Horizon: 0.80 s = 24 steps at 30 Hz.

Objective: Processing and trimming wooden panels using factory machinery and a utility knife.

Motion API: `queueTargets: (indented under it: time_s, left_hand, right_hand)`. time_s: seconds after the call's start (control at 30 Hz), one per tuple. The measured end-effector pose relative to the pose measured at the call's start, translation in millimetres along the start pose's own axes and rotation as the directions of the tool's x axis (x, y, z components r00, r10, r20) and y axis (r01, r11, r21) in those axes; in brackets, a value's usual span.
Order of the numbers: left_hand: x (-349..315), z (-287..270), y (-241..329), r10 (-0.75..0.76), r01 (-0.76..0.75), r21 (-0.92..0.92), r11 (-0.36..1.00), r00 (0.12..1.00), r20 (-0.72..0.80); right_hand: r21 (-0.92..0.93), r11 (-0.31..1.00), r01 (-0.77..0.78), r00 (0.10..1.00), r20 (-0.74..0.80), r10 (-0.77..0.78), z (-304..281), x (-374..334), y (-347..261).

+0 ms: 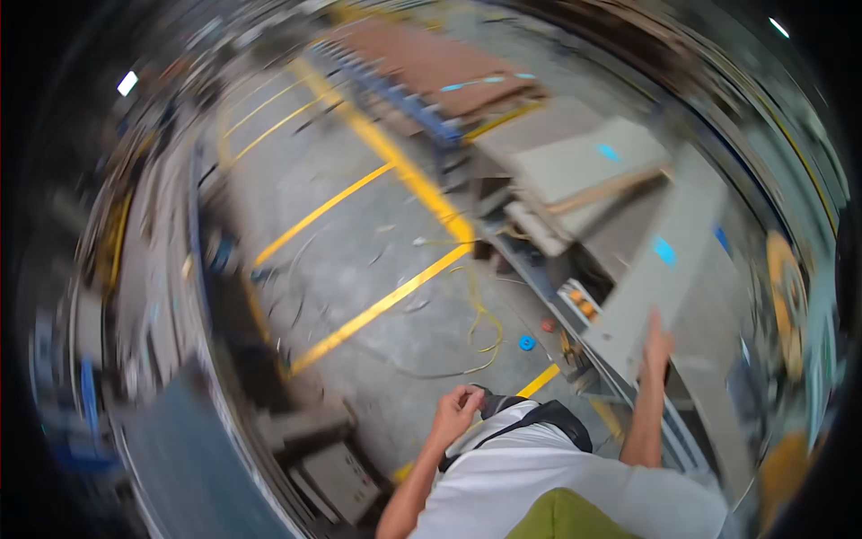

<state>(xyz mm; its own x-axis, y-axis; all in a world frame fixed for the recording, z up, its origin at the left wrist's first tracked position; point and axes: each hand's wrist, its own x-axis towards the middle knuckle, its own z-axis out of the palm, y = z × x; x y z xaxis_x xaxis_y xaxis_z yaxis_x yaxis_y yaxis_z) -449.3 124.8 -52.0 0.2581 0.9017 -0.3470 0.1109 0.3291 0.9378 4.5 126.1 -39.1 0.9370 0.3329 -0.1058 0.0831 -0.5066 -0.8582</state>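
Note:
My right hand (pixel 658 349) is over the near part of a long pale grey board (pixel 675 216). At least one finger is stretched out along it; the others are blurred, and I cannot tell how firmly the hand touches. Blue patches mark that board and another grey panel (pixel 593 162) stacked beyond it. In front of my waist, my left hand (pixel 456 413) is raised with curled fingers, near a dark item (pixel 492 401) at my hip. Whatever those fingers may hold is hidden.
A yellow cord (pixel 489 331) and a blue ring-shaped thing (pixel 527 342) lie on the floor. A small box with orange items (pixel 582 301) sits under the boards. Farther off, a brown panel (pixel 422 63) rests on a blue-framed roller conveyor (pixel 409 108). A grey machine (pixel 337 481) stands at lower left.

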Motion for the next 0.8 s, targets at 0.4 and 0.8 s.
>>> queueTargets:
  time_s: [0.4, 0.8]
  left_hand:
    - [-125, -98, -89, -0.199, 0.273, -0.055, 0.96, 0.537, -0.82]
    - [-357, -98, -151, -0.392, 0.077, -0.386, 0.919, 0.086, -0.916]
  right_hand:
    - [-0.647, 0.681, 0.342, 0.934, 0.155, -0.322, 44, 119, -1]
    - [0.027, -0.146, 0.989, -0.147, 0.038, -0.988, 209, -261, -209]
